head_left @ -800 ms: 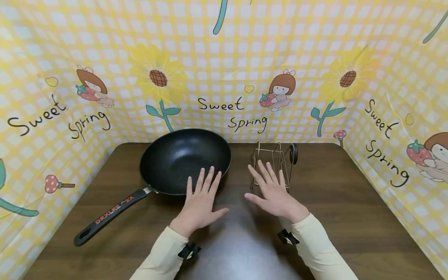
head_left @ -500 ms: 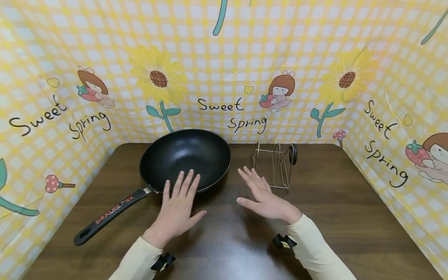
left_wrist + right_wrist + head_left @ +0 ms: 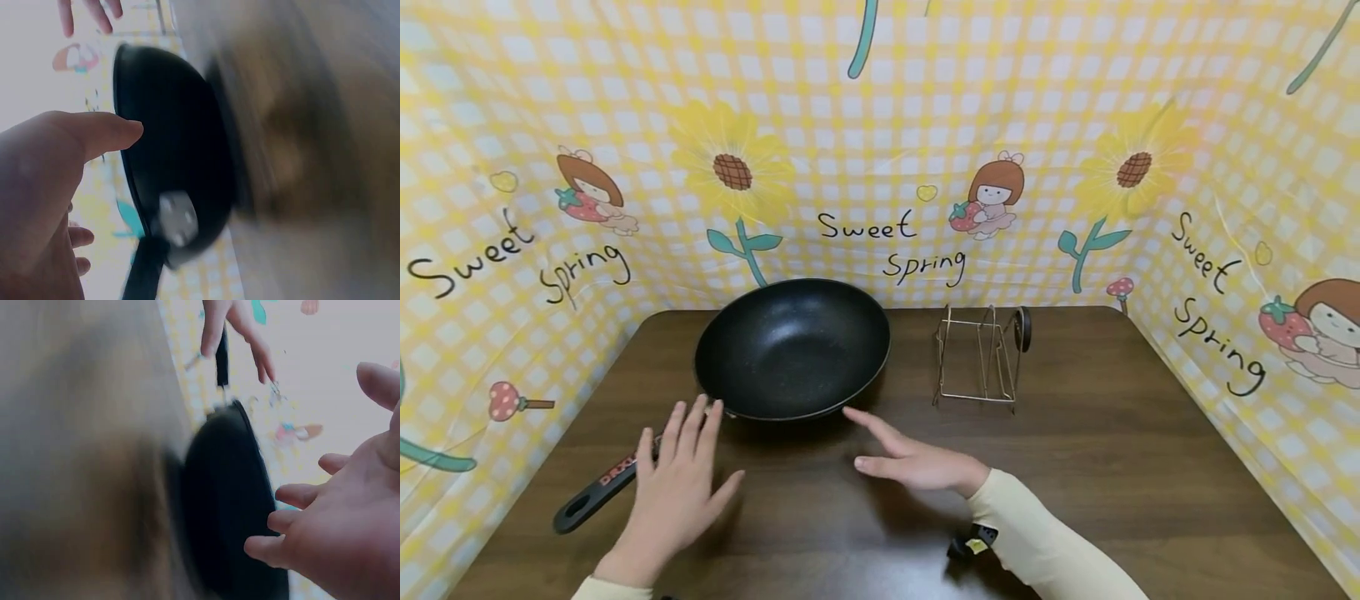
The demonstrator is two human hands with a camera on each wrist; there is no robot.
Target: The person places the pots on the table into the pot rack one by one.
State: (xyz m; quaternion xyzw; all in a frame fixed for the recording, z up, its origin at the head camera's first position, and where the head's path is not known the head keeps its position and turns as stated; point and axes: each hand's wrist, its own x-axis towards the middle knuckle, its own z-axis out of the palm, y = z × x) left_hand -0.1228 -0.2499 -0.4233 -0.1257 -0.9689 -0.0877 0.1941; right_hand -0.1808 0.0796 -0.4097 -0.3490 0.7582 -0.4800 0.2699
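Note:
A black frying pan (image 3: 790, 358) with deep sloping sides sits toward the back left of the table, its long black handle (image 3: 597, 493) pointing to the front left. My left hand (image 3: 673, 492) is spread over the handle's upper part and hides the joint with the pan in the head view; its fingers are straight and grip nothing. In the left wrist view the metal handle mount (image 3: 178, 217) shows below the thumb. My right hand (image 3: 917, 462) hovers in front of the pan's right side, fingers extended, fingertips near the rim, holding nothing.
A wire rack (image 3: 977, 358) with a round black disc (image 3: 1023, 329) on its right side stands right of the pan. A yellow checked cloth (image 3: 865, 167) with printed flowers surrounds the brown wooden table (image 3: 1112, 450) at the back and sides.
Both hands have moved left: the left from the pan's front edge to its handle, the right from in front of the wire rack toward the pan. Pan and rack stay put.

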